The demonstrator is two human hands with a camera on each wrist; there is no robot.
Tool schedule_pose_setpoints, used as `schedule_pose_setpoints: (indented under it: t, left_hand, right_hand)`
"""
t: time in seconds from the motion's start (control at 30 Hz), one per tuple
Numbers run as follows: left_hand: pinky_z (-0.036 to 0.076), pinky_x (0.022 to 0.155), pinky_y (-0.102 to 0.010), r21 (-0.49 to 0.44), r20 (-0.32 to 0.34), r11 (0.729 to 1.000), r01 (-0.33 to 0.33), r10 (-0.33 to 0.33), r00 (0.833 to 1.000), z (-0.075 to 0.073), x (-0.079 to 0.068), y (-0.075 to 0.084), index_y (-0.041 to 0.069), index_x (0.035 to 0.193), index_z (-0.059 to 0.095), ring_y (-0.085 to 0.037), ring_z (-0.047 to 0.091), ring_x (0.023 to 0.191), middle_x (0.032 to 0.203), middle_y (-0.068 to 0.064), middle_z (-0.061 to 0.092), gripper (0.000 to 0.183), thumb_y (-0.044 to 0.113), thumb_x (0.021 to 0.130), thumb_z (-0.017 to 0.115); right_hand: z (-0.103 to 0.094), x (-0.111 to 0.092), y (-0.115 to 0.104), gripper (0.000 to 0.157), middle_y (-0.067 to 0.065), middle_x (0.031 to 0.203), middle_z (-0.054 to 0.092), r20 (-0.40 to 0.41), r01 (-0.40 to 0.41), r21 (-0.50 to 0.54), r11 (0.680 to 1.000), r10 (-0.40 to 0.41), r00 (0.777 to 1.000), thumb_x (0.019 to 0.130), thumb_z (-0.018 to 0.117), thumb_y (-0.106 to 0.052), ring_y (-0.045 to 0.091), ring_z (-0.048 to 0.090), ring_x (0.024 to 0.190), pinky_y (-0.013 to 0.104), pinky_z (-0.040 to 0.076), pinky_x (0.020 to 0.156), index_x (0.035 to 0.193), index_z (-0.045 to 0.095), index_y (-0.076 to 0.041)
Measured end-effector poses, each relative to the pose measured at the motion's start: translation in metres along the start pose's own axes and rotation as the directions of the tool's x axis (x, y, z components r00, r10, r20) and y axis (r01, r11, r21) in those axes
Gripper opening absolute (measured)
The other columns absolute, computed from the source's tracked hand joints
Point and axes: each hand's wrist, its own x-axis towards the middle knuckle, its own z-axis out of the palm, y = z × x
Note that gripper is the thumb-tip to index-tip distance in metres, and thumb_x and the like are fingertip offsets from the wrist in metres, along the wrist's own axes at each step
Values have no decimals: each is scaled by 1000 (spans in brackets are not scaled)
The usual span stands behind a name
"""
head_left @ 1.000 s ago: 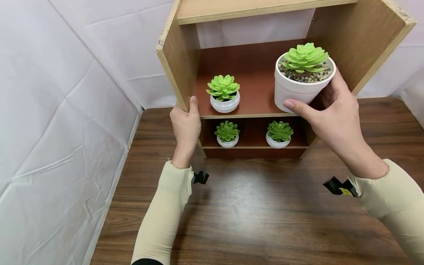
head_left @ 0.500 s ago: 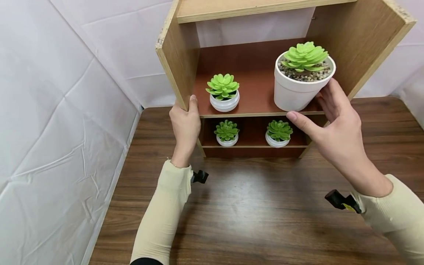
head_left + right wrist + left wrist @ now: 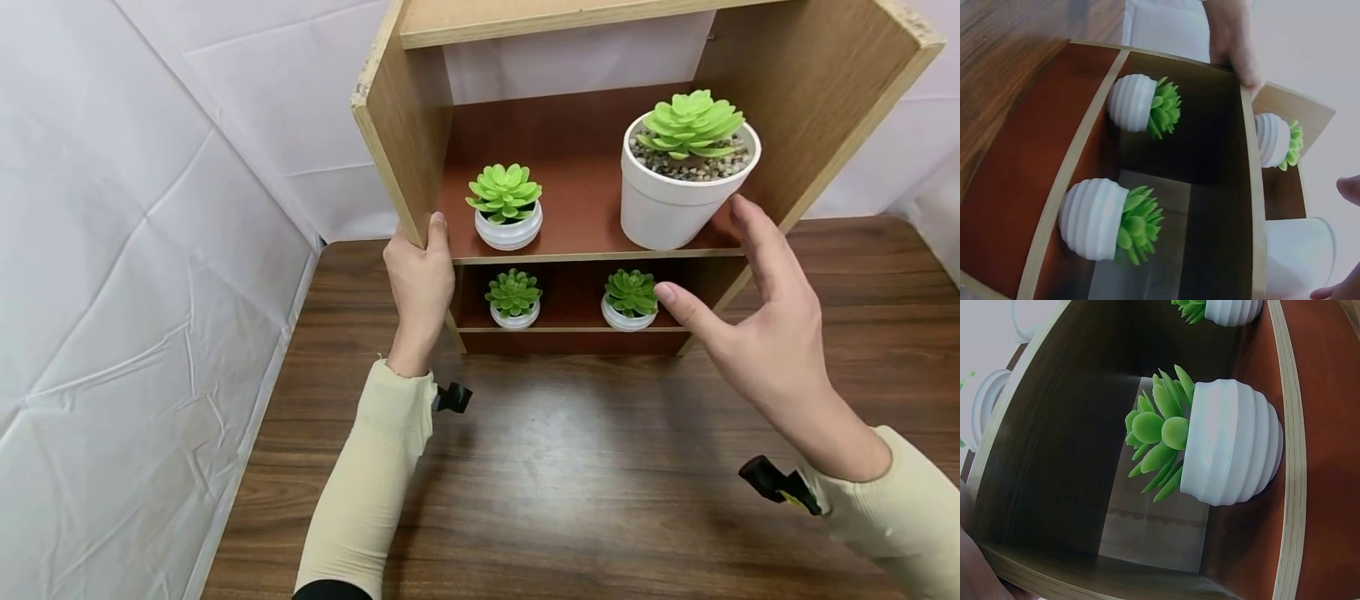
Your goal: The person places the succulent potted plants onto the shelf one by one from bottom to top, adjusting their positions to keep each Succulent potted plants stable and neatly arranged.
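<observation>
My left hand grips the front edge of the left side panel of a wooden shelf unit, thumb on the inner face. My right hand is spread, thumb apart from the fingers, in front of the unit's right side. It holds nothing. Just beyond its fingertips, a large white pot with a green succulent and pebbles stands upright at the right of the upper red-brown shelf. A small potted succulent stands at the left of that shelf. Below are two more small potted succulents, left and right.
The unit stands on a dark wood-grain table. White sheeting hangs at the left and behind. A top board spans the upper compartment. The side panels project forward at both sides.
My right hand has let go of the large pot and drawn back, down and toward me, its fingers spreading. The pot stays on the upper shelf. My left hand keeps its grip.
</observation>
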Motion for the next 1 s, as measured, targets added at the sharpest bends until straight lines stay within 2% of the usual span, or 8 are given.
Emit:
schedule_pose_setpoints:
  t: [0.1,0.2,0.3,0.47,0.6,0.8,1.0]
  left_hand:
    - [41,61,-34,9,2,1000,6,-6,1000,0,0,1,-3,97,66,-19,52,66,78,-12,64,24,19,98,57]
    - [40,59,-33,5,7,1000,-4,4,1000,1,1,1,-3,97,66,-19,51,64,76,-12,63,24,19,98,57]
    - [39,58,-33,1,11,1000,-8,8,1000,2,1,0,-3,97,65,-19,50,63,76,-12,63,24,19,98,57]
    - [43,63,-34,3,15,1000,5,-5,1000,0,1,0,-4,101,66,-18,55,69,84,-14,67,25,19,99,57]
    - [46,66,-34,-1,24,1000,2,-2,1000,0,1,0,-4,106,66,-18,57,72,89,-15,68,27,20,99,56]
    - [46,67,-34,-4,24,1000,-6,6,1000,-1,1,0,-5,107,66,-18,58,74,90,-16,69,27,20,99,57]
    - [47,70,-35,0,22,1000,2,-2,1000,-1,0,0,-5,108,66,-18,60,78,93,-17,69,28,20,99,57]
  right_hand:
    - [2,-8,11,78,10,142,50,-44,56,-82,995,-60,997,77,83,-22,21,40,134,33,27,109,143,47,-2]
    - [4,-16,19,88,10,147,45,-77,73,-131,989,-84,994,78,77,-48,21,34,138,35,25,111,143,46,1]
    - [5,-20,22,93,11,147,45,-89,91,-143,986,-104,991,79,69,-61,23,35,138,37,25,111,142,47,4]
    - [6,-26,21,94,14,147,45,-88,109,-166,980,-125,988,82,65,-64,25,36,138,39,27,110,141,46,7]
    - [8,-34,20,89,18,145,45,-91,151,-194,969,-171,981,85,64,-60,29,38,136,41,29,109,138,47,10]
    - [12,-45,24,86,20,144,46,-80,205,-242,949,-230,970,87,61,-59,35,45,130,42,34,106,137,49,9]
    - [14,-55,30,85,20,143,48,-81,231,-279,932,-262,962,87,60,-59,38,47,127,44,33,107,136,50,10]
